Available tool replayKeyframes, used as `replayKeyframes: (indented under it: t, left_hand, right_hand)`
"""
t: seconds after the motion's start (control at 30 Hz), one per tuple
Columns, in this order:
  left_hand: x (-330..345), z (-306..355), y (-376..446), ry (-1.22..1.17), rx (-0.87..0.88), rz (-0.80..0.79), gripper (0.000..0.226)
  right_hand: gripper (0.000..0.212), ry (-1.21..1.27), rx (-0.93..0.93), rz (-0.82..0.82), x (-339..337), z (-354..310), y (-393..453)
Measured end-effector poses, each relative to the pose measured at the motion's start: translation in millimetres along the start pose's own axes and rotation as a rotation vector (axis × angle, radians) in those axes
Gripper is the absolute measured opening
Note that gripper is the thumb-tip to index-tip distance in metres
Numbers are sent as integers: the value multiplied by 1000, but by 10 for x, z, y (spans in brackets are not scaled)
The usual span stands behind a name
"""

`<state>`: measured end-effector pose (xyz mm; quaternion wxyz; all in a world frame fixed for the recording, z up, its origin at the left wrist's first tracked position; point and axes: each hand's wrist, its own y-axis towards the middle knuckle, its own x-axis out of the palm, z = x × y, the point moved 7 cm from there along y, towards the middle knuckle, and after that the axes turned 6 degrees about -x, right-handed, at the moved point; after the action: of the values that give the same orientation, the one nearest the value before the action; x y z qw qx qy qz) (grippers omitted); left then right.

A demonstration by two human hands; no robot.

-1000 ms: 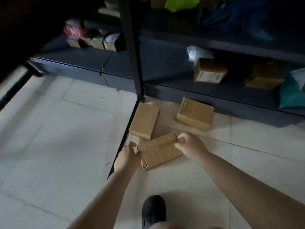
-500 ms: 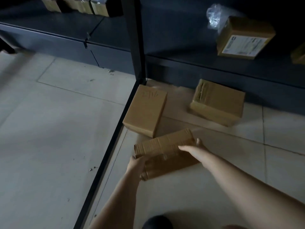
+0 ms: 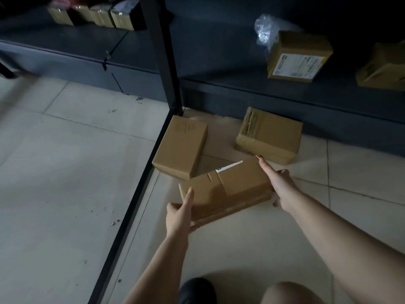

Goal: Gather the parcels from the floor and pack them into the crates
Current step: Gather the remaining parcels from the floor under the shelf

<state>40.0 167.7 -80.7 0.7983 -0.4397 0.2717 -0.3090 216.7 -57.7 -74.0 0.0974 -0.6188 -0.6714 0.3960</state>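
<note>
Parcels (image 3: 180,148) (image 3: 270,134) crowd behind hand-held box (image 3: 225,189)

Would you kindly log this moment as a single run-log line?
phase: pickup | left hand and right hand: hold nearest parcel by its ends | two parcels on floor | crates: not in view

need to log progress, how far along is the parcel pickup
Done: nothing that shows; no crate is in view. In hand: one long cardboard parcel, held at its ends by the left hand and the right hand. Left: the parcel with handwriting and the taped parcel, both lying on the floor by the shelving.
</note>
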Motion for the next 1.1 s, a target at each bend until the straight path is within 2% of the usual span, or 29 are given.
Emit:
replayKeyframes:
  t: [0.07,0.1,0.17,0.2,0.3,0.43,0.57,0.67,0.8,0.93,1.03,1.1]
  left_hand:
    - [-36,106,-92,86,119,35,47]
    - [-26,143,-121,116,161,3,54]
    - [27,209,-140,195,266,-86,86]
    - [51,241,-161,269,331,-102,93]
    - [24,245,-188,302,440,-69,90]
    - [7,209,-283,170,440,-101,88]
    - [19,378,-429,81,510,-106,82]
    - [74,647,-663,79,564,-121,82]
    - [255,1070,-1322,14,550,-220,82]
    - [378,1472,-2391,-4,561,-261,79]
    - [361,1814,-3404,42,639,-218,73]
    - [239,2064,-4130,87,704,-117,72]
  right_hand:
    - [59,11,-123,35,-117,-130,-30]
    - [51,-11,-187,21,-151,-195,-48]
    - [52,-65,-287,-79,-146,-295,-77]
    - [54,-87,-320,-126,-139,-321,-94]
    - [42,-42,-385,-145,-174,-351,-147]
    - [22,127,-361,-145,-208,-309,-267]
    - [23,217,-362,-129,-271,-318,-332]
    - [21,296,-404,-6,-467,-476,-439]
    - [19,395,-449,96,-895,-849,-888]
    - [26,461,-452,187,-1591,-1359,-1704]
    - [26,491,-473,247,-2231,-1870,-2464]
    - [30,495,-503,259,-2603,-2279,-2992]
